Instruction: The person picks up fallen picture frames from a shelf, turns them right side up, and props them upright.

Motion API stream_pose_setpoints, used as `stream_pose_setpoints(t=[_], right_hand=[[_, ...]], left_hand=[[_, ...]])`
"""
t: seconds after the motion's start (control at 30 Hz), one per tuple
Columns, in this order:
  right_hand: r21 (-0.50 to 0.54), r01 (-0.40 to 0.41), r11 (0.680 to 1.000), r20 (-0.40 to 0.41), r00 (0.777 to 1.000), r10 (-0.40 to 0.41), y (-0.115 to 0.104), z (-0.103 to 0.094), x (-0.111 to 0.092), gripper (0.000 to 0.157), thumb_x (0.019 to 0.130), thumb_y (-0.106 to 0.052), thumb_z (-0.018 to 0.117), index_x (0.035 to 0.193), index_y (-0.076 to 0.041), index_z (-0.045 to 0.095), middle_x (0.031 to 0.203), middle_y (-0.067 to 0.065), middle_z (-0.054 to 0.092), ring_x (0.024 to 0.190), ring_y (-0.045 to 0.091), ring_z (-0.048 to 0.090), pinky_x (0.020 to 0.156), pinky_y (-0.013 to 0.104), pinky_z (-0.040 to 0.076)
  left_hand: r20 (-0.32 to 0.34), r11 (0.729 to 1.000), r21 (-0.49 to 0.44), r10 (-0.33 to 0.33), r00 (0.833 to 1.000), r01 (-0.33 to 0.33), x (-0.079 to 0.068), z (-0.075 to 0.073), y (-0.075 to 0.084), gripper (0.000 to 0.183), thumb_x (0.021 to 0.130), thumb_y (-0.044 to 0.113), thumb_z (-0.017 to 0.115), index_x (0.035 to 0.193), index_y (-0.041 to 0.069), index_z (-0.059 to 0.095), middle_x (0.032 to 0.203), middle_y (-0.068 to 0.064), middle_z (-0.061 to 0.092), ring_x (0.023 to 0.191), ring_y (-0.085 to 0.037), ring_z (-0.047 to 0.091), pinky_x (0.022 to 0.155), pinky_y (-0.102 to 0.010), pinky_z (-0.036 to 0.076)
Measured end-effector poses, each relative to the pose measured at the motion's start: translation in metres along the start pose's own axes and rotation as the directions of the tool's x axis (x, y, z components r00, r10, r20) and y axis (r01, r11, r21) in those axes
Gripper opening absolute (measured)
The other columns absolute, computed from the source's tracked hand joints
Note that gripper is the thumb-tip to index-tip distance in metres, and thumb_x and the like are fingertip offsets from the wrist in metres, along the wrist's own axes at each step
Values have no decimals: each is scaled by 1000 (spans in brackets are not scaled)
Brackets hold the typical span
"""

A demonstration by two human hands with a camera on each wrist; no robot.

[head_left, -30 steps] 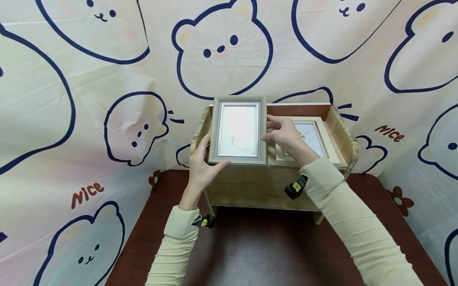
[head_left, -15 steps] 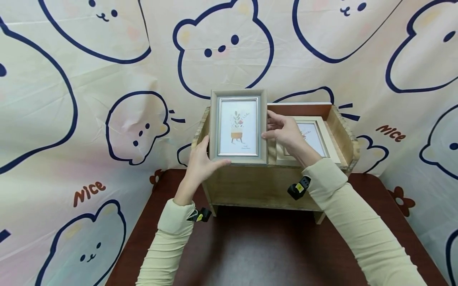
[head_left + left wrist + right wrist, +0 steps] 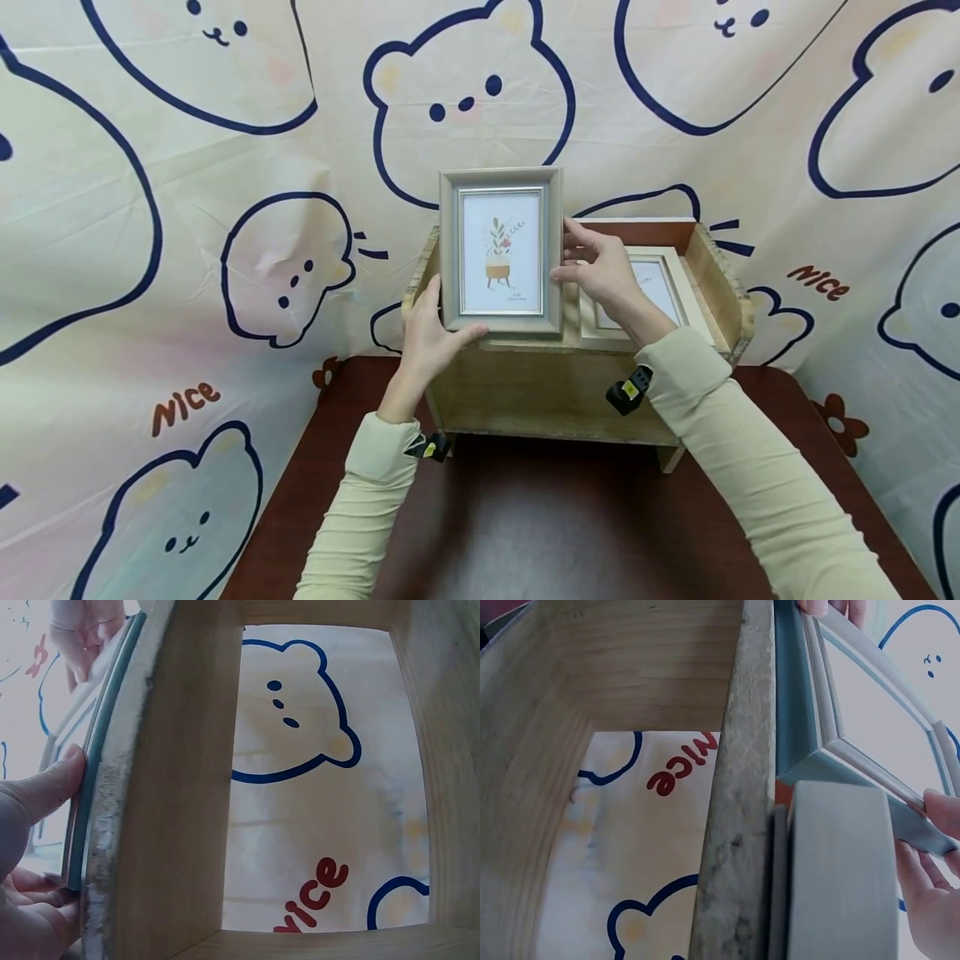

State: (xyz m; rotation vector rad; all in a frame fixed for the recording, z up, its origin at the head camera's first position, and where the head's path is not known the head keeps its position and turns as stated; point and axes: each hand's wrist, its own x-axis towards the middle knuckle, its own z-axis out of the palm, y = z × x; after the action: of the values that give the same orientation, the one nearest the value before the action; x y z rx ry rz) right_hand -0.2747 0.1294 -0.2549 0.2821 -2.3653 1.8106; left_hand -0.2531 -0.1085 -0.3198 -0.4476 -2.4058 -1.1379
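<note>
Both hands hold a grey-beige picture frame [image 3: 501, 250] with a potted-plant print facing the head camera. It stands tilted slightly back at the left end of the wooden shelf's top [image 3: 570, 343], bottom edge by the front. My left hand [image 3: 429, 337] grips the lower left corner, thumb over the front edge; the left wrist view shows its fingers [image 3: 45, 919] under the corner. At the right edge, my right hand [image 3: 606, 271] pinches the frame between thumb and fingers. Partly behind that hand, a cream picture frame [image 3: 686, 287] lies leaning back on the shelf.
The shelf has raised side walls [image 3: 722, 283] and a reddish-brown back strip [image 3: 637, 231]. It stands on a dark red-brown table [image 3: 555, 517]. Behind hangs a cloth [image 3: 300, 150] with bear drawings. Below the top, the open compartment's wooden wall [image 3: 184, 787] shows.
The held picture frame has tipped more upright, its top edge rising, and the glare on its glass is gone. Both hands have kept hold, shifting slightly upward. The cream frame has stayed put.
</note>
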Motion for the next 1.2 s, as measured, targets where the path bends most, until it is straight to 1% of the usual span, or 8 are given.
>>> stream_pose_setpoints(t=[0.1,0.27,0.43,0.63,0.8,0.93,1.07,1.2], right_hand=[[-2,16,1000,-14,1000,-16,-1,0,1,77,77,7,67,142,-15,35,124,12,53,103,17,52,78,19,47],[-24,53,998,-23,998,-54,1,0,1,76,77,6,68,142,-16,35,125,11,54,105,18,54,88,25,46],[-82,140,987,-39,989,-144,-1,0,2,73,78,4,68,141,-13,37,120,13,57,103,20,56,92,30,45],[-192,220,957,-52,971,-233,-21,-8,9,67,81,-4,67,141,-16,39,119,13,58,104,23,58,90,34,46],[-201,252,947,-25,965,-262,-41,-18,19,72,83,-5,66,144,-22,32,124,13,54,104,25,58,90,35,46],[-220,272,937,-6,960,-280,-50,-21,23,70,82,-3,66,143,-21,36,124,13,54,103,26,59,89,35,47],[-260,295,919,-1,952,-306,-52,-21,24,62,82,-1,66,138,-18,44,122,12,56,99,27,61,88,35,48],[-272,319,908,-11,942,-335,-50,-20,25,60,82,-1,66,136,-17,46,119,11,57,97,25,62,88,34,48]], left_hand=[[-17,1000,-9,14,1000,-15,2,3,-1,97,67,22,83,139,-9,26,137,-26,38,127,-35,36,106,-46,24],[-56,998,-41,52,997,-54,4,7,-5,95,66,20,83,139,-5,28,134,-22,42,123,-34,40,100,-44,34],[-86,996,-23,85,993,-87,6,10,-9,93,66,20,83,137,-6,29,132,-22,43,120,-34,43,98,-44,36],[-96,995,-27,97,991,-100,6,13,-10,94,66,18,83,138,-6,28,133,-23,42,120,-35,43,98,-44,37],[-96,993,-38,105,990,-109,6,14,-9,95,66,17,84,138,-7,27,133,-24,41,121,-35,42,98,-45,37],[-95,993,-27,109,989,-112,5,14,-6,94,66,17,83,137,-7,27,132,-24,41,119,-35,44,98,-44,37],[-37,999,-14,52,998,-52,8,6,0,90,68,15,82,136,-6,28,130,-23,42,119,-33,43,98,-43,37],[128,999,4,-50,991,50,18,-15,12,87,75,15,77,141,-2,23,136,-23,39,123,-34,40,100,-44,36]])
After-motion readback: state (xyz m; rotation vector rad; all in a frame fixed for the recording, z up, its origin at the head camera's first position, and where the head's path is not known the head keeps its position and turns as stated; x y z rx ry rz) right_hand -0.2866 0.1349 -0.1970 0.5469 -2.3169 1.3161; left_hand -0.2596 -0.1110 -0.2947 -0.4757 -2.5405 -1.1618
